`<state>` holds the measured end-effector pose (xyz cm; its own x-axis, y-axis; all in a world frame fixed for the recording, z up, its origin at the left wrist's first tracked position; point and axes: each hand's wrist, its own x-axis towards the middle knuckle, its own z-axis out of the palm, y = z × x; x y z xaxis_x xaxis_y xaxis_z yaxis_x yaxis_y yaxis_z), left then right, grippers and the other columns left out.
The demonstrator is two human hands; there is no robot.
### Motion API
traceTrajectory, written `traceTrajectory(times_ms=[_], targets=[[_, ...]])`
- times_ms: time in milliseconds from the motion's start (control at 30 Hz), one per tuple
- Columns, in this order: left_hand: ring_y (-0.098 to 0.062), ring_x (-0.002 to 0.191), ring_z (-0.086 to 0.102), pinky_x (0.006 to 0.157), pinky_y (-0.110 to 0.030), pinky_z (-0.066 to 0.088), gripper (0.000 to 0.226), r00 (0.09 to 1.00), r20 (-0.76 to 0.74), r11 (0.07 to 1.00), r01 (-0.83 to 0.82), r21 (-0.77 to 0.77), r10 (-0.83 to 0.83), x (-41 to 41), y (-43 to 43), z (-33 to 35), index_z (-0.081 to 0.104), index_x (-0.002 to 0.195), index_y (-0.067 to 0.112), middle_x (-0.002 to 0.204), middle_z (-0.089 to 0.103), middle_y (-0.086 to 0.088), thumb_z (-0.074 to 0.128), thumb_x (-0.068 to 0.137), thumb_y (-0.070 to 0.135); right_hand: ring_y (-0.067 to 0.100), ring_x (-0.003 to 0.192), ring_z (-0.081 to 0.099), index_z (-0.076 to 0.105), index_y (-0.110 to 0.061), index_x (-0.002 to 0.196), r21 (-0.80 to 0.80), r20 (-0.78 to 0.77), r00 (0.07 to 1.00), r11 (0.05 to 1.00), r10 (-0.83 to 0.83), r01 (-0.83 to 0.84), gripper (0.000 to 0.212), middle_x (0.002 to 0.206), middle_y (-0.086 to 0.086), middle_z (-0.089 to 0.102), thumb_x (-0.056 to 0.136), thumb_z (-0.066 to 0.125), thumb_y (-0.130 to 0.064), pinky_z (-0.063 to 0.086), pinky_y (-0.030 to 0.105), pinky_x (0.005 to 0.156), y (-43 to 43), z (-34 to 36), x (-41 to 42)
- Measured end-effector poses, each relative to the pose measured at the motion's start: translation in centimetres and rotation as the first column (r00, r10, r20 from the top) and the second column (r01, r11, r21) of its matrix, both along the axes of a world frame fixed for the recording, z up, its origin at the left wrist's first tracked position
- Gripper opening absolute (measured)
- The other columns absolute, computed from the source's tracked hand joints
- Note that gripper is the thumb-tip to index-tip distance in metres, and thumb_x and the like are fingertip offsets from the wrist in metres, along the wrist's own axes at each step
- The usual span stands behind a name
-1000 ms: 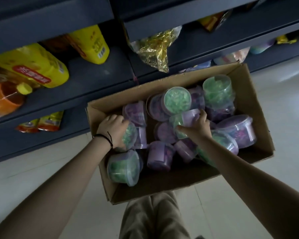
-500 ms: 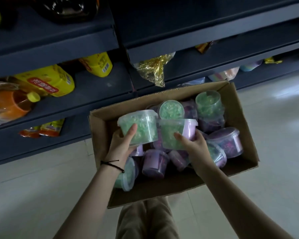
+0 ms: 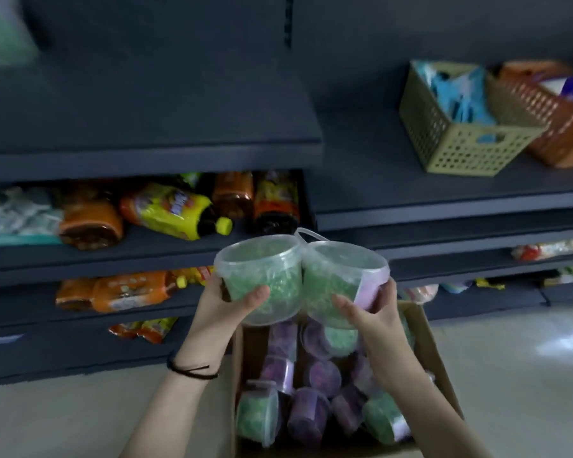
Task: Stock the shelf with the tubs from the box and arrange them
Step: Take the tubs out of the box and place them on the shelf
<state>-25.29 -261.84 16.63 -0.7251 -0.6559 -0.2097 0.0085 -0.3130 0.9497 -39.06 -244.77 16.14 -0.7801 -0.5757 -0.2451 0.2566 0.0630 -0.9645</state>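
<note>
Rising clear of the cardboard box (image 3: 424, 328), the left hand (image 3: 225, 305) and right hand (image 3: 374, 312) are each clasping a green-filled tub (image 3: 262, 276) and its neighbour (image 3: 341, 276), sides touching, lifted since a second ago toward the bare dark shelf (image 3: 153, 140), suggesting placement is next.

Two clear tubs (image 3: 262, 279) (image 3: 341, 282) are showing green filling. The perforated basket (image 3: 457, 150) is looking olive, its neighbouring basket (image 3: 549, 127) orange.
</note>
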Motion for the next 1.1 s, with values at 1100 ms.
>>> traceTrajectory(times_ms=[1100], targets=[[-0.014,0.099,0.065,0.08,-0.032,0.056,0.079,0.926,-0.02,0.814,-0.341,-0.471,0.376,5.0,-34.4,16.1,0.059,0.107,0.02,0.108,0.066,0.0,0.089,0.039,0.044,0.013,0.109,0.05,0.031,-0.019,0.133,-0.008,-0.416,0.909,0.999,-0.033,0.033,0.099,0.118,-0.006,0.049,0.056,0.093,-0.025,0.049,0.027,0.087,-38.1,16.9,4.6]])
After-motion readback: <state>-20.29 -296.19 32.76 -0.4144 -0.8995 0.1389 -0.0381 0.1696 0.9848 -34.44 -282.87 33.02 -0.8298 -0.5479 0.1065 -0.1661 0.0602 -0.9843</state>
